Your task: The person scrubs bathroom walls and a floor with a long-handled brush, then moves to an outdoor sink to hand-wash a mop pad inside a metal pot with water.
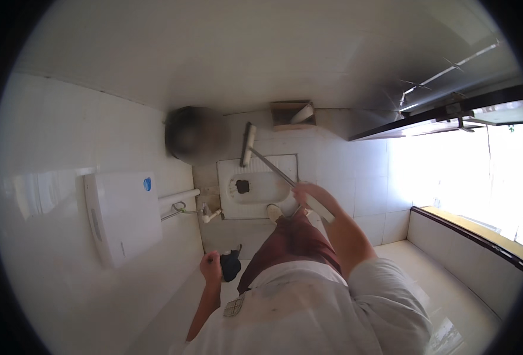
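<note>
My right hand (pixel 306 195) grips a long-handled floor brush (pixel 272 167) by its grey pole. The brush's pale, wide head (pixel 249 144) lies over the upper left edge of a white squat toilet (pixel 257 213) set in the tiled floor. My left hand (pixel 211 265) is curled like a fist near the left wall, beside a dark object (pixel 230 266) on the floor; whether it holds anything cannot be made out. Inside the toilet's bowl is a dark drain opening (pixel 242 186). My feet stand at the toilet's near edge.
A dark round bin (pixel 186 133), partly blurred, stands in the far left corner. A cardboard box (pixel 283 116) with a white item sits at the far wall. A white cistern (pixel 124 213), pipe (pixel 180 194) and valve (pixel 206 213) are at left. An open door (pixel 438 117) is at right.
</note>
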### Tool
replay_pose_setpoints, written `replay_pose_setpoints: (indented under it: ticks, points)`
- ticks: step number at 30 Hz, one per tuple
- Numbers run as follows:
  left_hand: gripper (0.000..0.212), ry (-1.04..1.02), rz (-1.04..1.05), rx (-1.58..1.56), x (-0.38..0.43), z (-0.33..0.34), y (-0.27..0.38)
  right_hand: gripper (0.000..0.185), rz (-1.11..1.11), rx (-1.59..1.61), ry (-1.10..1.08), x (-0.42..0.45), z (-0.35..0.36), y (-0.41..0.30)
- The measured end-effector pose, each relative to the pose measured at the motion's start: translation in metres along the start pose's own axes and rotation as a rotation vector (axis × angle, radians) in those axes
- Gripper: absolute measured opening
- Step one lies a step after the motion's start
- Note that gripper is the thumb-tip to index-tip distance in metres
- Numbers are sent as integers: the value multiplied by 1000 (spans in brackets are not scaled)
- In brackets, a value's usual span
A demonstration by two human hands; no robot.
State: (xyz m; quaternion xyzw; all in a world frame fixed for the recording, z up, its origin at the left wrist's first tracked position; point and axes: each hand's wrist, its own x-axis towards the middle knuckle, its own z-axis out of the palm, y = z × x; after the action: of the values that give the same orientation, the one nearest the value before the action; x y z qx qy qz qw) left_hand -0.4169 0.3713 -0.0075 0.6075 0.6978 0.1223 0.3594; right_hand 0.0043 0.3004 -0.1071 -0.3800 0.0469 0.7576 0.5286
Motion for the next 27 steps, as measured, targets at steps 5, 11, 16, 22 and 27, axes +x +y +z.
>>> replay_pose_setpoints:
  ticks: [5, 11, 16, 22, 27]
  points:
    - [19, -129, 89, 161, 20, 34, 22, 26, 128, 534, 146, -166, -87, 32]
    - [18, -211, 177, 107, 26, 70, 83, 22, 53, -196, 713, -258, -30, -28]
    - [18, -264, 222, 43, 20, 84, 126, 55, -19, -256, 596, -204, -50, -100]
    - [19, -188, 213, 65, 8, 76, 110, 62, 52, -379, 528, -169, -23, -107]
    - [19, -165, 155, 80, -9, 81, 88, 45, 72, -374, 390, -96, -32, -81]
